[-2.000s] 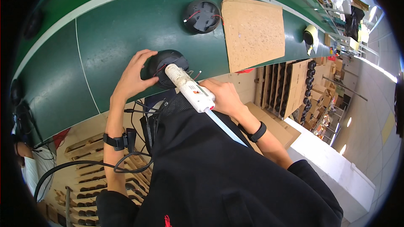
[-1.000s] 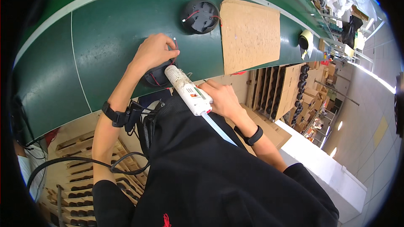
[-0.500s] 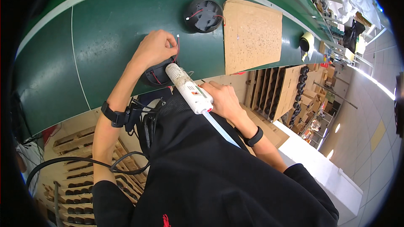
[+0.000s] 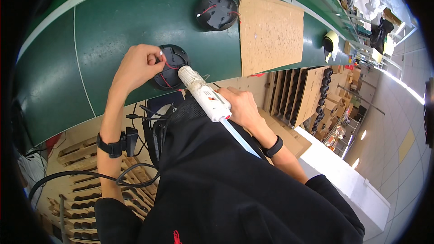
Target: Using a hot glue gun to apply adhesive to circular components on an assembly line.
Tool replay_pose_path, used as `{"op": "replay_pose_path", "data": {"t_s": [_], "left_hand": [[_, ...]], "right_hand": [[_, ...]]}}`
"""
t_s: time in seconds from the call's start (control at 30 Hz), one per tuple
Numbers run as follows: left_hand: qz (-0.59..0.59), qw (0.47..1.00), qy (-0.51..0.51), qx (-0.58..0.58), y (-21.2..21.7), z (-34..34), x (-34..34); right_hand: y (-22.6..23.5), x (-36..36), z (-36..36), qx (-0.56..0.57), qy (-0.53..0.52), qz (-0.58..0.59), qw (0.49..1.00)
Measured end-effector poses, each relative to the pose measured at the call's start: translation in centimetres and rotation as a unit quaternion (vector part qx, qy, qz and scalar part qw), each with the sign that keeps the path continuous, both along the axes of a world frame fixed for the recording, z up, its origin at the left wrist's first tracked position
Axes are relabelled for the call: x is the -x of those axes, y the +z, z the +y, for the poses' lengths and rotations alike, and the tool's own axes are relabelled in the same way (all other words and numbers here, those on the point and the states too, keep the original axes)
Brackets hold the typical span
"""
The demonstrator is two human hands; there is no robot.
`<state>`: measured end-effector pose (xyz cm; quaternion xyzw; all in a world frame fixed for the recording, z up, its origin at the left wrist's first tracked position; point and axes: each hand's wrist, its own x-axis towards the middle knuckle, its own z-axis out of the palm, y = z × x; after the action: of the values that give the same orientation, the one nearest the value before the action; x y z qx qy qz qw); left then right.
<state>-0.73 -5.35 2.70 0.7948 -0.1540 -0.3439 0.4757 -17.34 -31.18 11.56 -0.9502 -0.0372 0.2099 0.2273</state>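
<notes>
My left hand (image 4: 141,65) is closed at the left rim of a round black plastic housing (image 4: 180,55), its fingertips pinching a thin red wire (image 4: 171,66) with a small white connector at its end. That housing lies on the green workbench (image 4: 122,27) near its front edge. In my right hand (image 4: 240,105) is a white hot glue gun (image 4: 204,94), its ribbed nozzle end reaching over the housing's right side. A clear glue stick (image 4: 238,136) sticks out of the gun's rear. The fingers under the gun's body are partly hidden.
A second round black housing (image 4: 218,14) with red wires sits farther back, beside a brown cardboard sheet (image 4: 271,34). Farther right lies a yellow-and-black roll (image 4: 331,41). Black cables (image 4: 86,171) hang by my left forearm. Wooden racks of dark round parts (image 4: 289,95) stand below the bench.
My left hand has moved left and slightly down, bringing the red wire's connector end over to the housing's left side and uncovering more of it. The glue gun stays nearly in place.
</notes>
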Motion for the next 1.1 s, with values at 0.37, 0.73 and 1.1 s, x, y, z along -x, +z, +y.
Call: {"op": "replay_pose_path", "data": {"t_s": [0.37, 0.73, 1.1], "left_hand": [[0.006, 0.999, 0.032, -0.011, 0.1, 1.2, 1.7], [0.0, 0.993, 0.114, 0.037, -0.8, 2.5, 2.7], [-0.147, 0.987, -0.067, 0.015, -2.5, 0.8, 4.4]], "right_hand": [[0.3, -0.4, -0.2, -0.001, -0.015, 0.045, 0.999], [1.3, -2.3, 0.9, -0.097, 0.0, 0.012, 0.995], [4.3, -0.5, -6.6, -0.131, -0.186, 0.055, 0.972]]}}
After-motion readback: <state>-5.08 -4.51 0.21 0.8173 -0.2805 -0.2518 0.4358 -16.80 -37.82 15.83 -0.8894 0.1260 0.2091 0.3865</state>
